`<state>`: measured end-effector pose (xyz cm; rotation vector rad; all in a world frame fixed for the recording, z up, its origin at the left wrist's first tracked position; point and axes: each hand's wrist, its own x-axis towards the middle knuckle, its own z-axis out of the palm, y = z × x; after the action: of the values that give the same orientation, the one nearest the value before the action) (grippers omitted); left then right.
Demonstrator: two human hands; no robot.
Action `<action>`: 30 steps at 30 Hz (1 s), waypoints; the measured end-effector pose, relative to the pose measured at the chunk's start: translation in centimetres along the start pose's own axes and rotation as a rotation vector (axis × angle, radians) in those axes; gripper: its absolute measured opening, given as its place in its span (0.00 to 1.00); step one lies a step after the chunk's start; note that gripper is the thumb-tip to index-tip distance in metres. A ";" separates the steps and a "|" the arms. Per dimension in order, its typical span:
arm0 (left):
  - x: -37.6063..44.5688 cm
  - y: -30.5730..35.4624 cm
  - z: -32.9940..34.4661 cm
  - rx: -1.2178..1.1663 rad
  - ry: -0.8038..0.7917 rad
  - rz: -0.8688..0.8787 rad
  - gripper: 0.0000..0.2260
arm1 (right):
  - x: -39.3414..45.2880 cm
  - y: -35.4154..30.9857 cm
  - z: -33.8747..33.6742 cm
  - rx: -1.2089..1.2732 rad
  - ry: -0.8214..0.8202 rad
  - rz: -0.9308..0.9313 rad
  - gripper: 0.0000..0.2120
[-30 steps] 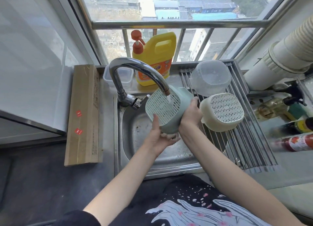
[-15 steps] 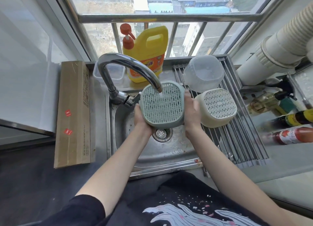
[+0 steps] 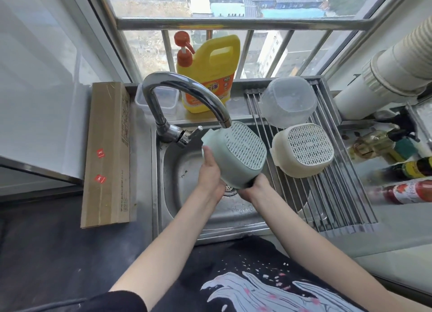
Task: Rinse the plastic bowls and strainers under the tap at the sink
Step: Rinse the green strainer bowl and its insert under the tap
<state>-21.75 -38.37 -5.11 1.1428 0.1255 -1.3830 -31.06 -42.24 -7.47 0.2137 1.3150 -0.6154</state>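
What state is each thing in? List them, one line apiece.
green strainer: held tilted under the spout, perforated base up.
left hand: grips the strainer's side.
right hand: holds its lower rim.
tap: over the sink; flow too faint to tell.
cream strainer: upside down on the drying rack.
clear bowl: upside down on the rack.
detergent bottle: upright, pump on.
sink: drain uncovered.

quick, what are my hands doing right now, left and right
Left hand: holding the side of the green strainer under the tap.
Right hand: gripping the same strainer's lower rim.
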 end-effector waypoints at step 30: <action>1.8 3.2 -1.8 0.562 0.195 0.304 0.22 | 0.8 -1.8 -3.2 -0.183 -0.328 -0.326 0.29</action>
<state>-17.76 -39.10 -5.45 1.6846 -0.3073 -1.0561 -34.62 -42.41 -8.73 -0.2484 1.0846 -0.7638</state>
